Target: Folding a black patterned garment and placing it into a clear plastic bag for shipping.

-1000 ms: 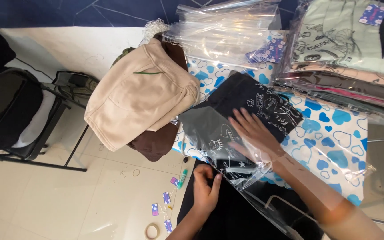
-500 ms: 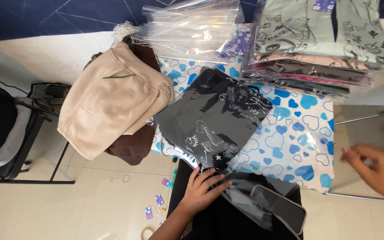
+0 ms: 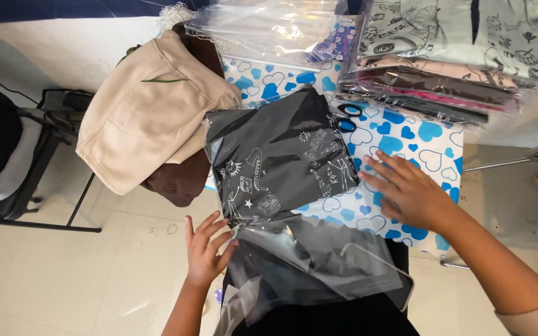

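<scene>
A black printed shirt in a clear bag (image 3: pixel 281 158) lies on the heart-patterned table (image 3: pixel 431 146), its long axis slanting away from the person. The right hand (image 3: pixel 406 190), fingers spread flat, rests just beside the bag's right edge. The left hand (image 3: pixel 207 246), also spread, touches the loose bag mouth nearer the person.

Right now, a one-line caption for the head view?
Left hand at the clear bag's open end, right hand flat beside the bagged black shirt.
</scene>
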